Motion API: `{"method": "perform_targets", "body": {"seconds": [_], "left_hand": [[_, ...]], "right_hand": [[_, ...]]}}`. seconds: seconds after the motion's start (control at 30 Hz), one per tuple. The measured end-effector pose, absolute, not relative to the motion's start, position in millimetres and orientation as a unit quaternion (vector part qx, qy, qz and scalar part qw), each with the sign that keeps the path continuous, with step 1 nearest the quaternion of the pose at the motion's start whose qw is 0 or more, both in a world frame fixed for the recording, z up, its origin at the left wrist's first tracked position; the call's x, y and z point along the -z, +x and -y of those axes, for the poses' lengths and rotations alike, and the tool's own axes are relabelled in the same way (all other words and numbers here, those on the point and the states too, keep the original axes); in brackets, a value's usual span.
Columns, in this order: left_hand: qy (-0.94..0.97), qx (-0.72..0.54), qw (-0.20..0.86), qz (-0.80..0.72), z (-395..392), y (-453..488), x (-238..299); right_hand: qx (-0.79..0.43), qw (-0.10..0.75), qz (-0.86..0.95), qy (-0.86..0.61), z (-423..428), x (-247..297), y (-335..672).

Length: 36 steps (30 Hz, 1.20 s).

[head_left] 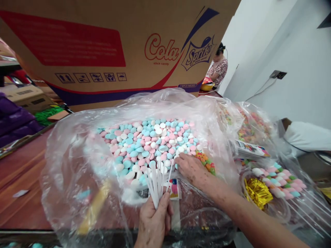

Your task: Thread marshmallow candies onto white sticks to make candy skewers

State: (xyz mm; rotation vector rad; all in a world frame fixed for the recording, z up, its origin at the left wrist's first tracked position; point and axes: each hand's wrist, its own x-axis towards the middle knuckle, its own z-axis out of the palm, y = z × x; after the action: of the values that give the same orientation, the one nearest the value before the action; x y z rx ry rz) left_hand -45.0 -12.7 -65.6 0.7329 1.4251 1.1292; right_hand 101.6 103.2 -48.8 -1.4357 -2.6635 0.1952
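My left hand [155,220] is closed round a fanned bundle of white plastic sticks [154,187], which point up and away from me. Past their tips, pink, blue and white candies [150,141] lie heaped in a large clear plastic bag [85,137] that is spread open. At the near right edge of the heap is my right hand [190,167], its fingers bent together against the candies; whatever they pinch is hidden. Beside that hand lie orange and green gummy candies [205,162]. Partly behind the sticks is a printed card [173,187].
A tall cardboard box [103,44] stands behind the bag. To the right are candy skewers [284,182], a gold tinsel bow [258,193], a stack of printed cards [250,148] and bagged gummies [256,120]. Another person [219,67] is in the background.
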Motion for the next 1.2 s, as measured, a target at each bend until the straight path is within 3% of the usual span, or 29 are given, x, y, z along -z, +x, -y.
{"method": "perform_targets", "body": {"seconds": [0.1, 0.4, 0.67, 0.87, 1.1, 1.2], "left_hand": [[0.308, -0.477, 0.558, -0.605, 12.8, -44.8, 65.9], [0.303, -0.489, 0.559, -0.597, 12.7, -44.2, 65.9], [0.301, -0.490, 0.557, -0.600, 14.1, -43.4, 68.6], [0.314, -0.478, 0.566, -0.594, 12.5, -45.7, 70.5], [0.318, -0.486, 0.553, -0.598, 12.7, -45.5, 69.9], [0.322, -0.482, 0.555, -0.596, 12.1, -45.1, 71.7]], "right_hand": [[-0.060, 0.043, 0.877, -0.475, -103.6, 49.3, 104.8], [-0.127, 0.140, 0.861, -0.471, -124.5, 42.0, 120.9], [-0.105, 0.060, 0.873, -0.472, -125.0, 37.1, 107.6], [-0.088, 0.066, 0.878, -0.466, -111.1, 38.8, 109.9], [-0.177, 0.116, 0.852, -0.479, -106.2, 45.4, 108.9], [-0.274, 0.207, 0.787, -0.512, -107.1, 45.7, 116.6]]}}
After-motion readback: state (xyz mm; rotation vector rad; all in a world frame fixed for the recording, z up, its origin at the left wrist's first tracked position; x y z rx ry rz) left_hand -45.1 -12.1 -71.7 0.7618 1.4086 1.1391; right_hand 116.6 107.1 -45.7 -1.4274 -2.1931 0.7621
